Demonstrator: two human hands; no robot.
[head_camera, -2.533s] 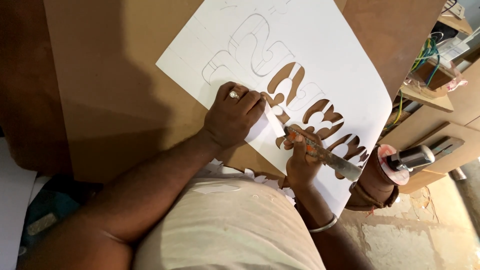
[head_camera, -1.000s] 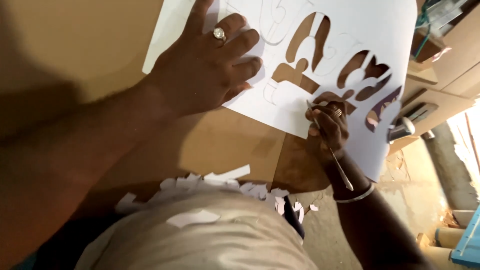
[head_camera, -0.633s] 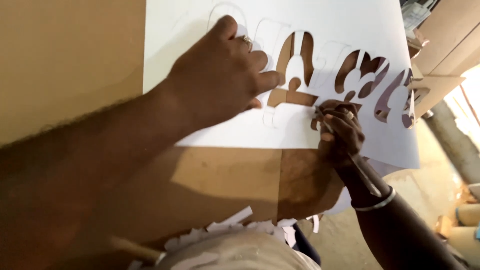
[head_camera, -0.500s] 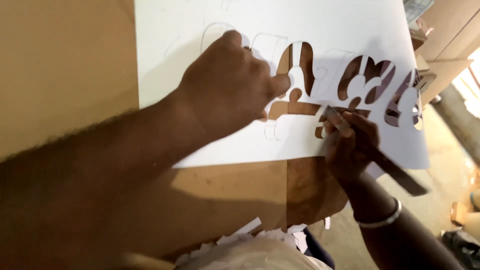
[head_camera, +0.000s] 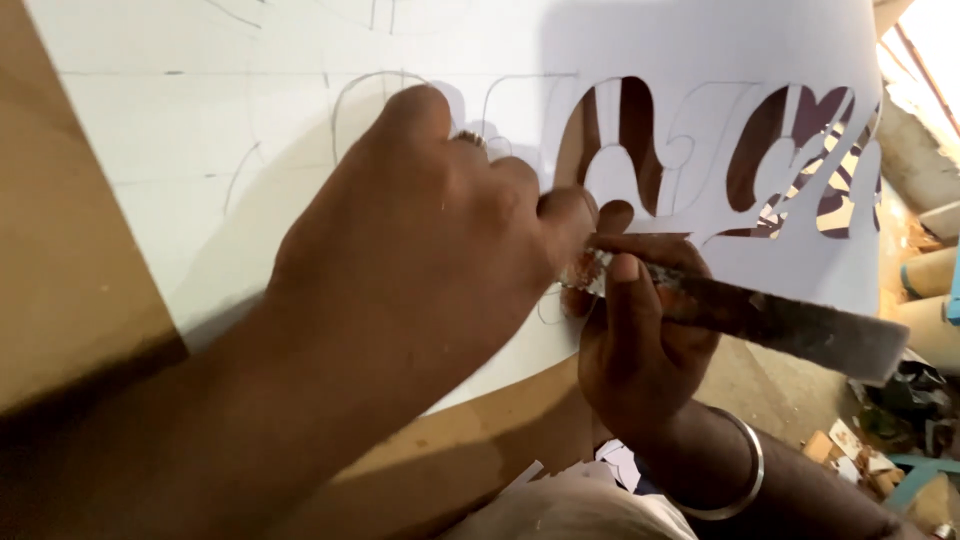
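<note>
A large white sheet (head_camera: 300, 100) lies on a brown board (head_camera: 70, 300); pencil outlines of ornate shapes run across it, and those on the right are cut through. My left hand (head_camera: 430, 250) lies flat on the sheet, fingers pressed down beside the cut line. My right hand (head_camera: 640, 340), a metal bangle on its wrist, grips a worn cutting knife (head_camera: 760, 320). The blade end meets the sheet just below my left fingertips, and the grey handle sticks out to the right. The tip itself is hidden by my fingers.
White paper offcuts (head_camera: 620, 465) lie on my lap below the board's edge. At the lower right, the floor holds scraps and cardboard tubes (head_camera: 925, 275). The sheet's right edge overhangs the board.
The view has closed in on the hands. My left hand has slid right along the sheet toward the cut shapes, and my right hand with the knife has come up against it.
</note>
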